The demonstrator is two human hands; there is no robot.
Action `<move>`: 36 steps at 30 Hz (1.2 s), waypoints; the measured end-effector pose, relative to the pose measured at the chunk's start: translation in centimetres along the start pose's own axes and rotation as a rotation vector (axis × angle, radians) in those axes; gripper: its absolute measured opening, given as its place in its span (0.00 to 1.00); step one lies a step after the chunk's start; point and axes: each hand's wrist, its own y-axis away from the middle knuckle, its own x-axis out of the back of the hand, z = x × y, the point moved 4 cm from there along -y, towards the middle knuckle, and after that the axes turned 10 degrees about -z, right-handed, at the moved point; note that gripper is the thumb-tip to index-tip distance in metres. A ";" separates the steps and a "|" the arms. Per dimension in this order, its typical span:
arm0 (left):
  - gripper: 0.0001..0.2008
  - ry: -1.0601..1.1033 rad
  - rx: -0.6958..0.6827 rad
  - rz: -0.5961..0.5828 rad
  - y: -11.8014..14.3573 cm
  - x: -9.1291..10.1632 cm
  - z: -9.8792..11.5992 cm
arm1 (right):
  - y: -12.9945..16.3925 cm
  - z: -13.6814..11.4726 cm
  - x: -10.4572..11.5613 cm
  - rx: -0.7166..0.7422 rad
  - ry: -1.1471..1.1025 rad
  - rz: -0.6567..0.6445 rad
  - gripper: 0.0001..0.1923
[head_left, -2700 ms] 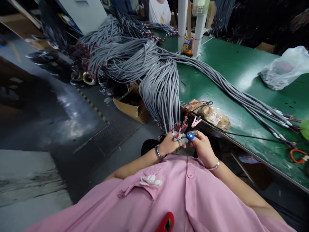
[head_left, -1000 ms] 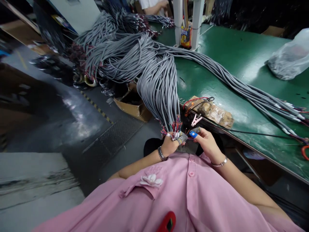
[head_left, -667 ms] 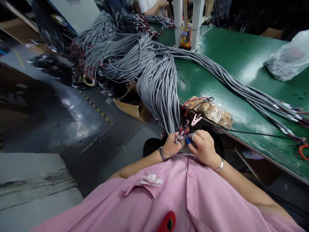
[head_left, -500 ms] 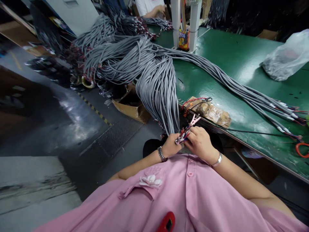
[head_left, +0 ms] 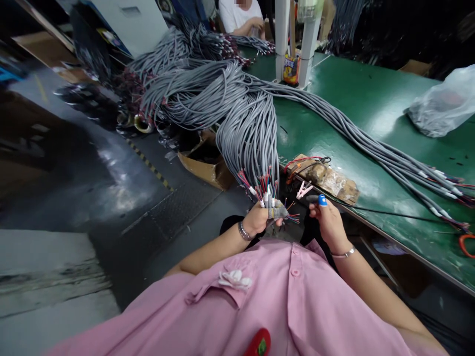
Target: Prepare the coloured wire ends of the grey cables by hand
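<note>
My left hand (head_left: 257,217) is closed around a bundle of cable ends (head_left: 267,198), with white sleeves and bare coloured wires standing up out of the grip. A grey fabric cover wraps a finger of this hand, and more thin wires fan out to its right. Set apart to the right is my right hand (head_left: 330,225), its fingers curled and the thumb, wrapped in blue, against a dark-covered forefinger. Whether anything small is pinched there is hidden. A pale pink clothespin (head_left: 304,190) is between the hands, by the table edge.
Grey cables (head_left: 248,128) pile up and drape over the edge of the green table (head_left: 334,128). A taped wooden block (head_left: 334,178) lies near the edge; orange-handled scissors (head_left: 466,244) and a plastic bag (head_left: 441,101) are to the right. A person (head_left: 241,17) sits across.
My hands have come apart: the right has moved off to the right, away from the bundle. The cable ends in my left hand now stand up in plain sight.
</note>
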 end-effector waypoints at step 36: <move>0.15 -0.200 -0.098 0.217 -0.8 -1.7 -0.5 | 0.2 0.6 -1.9 -0.144 -0.250 -0.170 0.16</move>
